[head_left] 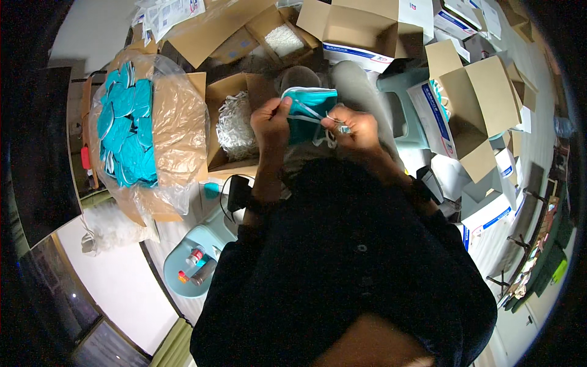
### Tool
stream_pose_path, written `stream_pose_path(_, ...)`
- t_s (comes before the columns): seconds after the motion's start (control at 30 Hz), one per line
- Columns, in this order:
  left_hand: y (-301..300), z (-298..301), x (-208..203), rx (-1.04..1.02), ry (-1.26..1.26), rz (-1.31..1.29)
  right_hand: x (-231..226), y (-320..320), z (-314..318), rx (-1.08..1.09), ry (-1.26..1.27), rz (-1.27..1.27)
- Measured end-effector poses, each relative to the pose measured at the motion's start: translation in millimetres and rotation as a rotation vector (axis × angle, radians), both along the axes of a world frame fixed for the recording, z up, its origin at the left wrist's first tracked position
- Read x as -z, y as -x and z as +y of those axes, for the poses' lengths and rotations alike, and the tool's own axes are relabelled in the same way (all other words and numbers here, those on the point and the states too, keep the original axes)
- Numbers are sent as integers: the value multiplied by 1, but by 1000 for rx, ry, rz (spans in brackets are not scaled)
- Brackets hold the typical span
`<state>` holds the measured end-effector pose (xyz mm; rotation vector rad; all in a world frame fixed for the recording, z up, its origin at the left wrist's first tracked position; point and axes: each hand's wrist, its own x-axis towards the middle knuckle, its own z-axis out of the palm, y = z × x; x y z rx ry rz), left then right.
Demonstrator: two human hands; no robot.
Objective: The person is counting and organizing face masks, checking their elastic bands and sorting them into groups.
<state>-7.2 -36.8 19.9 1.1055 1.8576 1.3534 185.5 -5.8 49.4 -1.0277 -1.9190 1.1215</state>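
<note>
A folded teal face mask (321,96) with a white edge is held up in front of my lap. My left hand (273,124) pinches its left corner between thumb and fingers. White elastic straps (306,109) run across the mask to my right hand (356,128). The fingers of that hand are closed on the straps, and loose loops hang below them. Whether the right hand also grips the mask's edge is hard to see.
To the left, a plastic-lined box (177,128) holds many teal masks (125,116). Beside my left hand, a carton contains white straps (235,131). Open cartons (465,104) stand right, near a pale green stool (406,110). Bottles lie on a light blue stool (177,251).
</note>
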Motion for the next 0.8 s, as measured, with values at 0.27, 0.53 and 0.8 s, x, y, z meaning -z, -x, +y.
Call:
stream_pose_path(0.27,91,-18,72,-428,-203,-160,-24,-16,-14,51,-100,-15)
stream_pose_path(0.53,21,-2,-14,-78,101,-436,6,25,10,-11,-100,-61)
stream_pose_path(0.8,6,-24,3,-76,119,14,1,51,9,-267,-157,143)
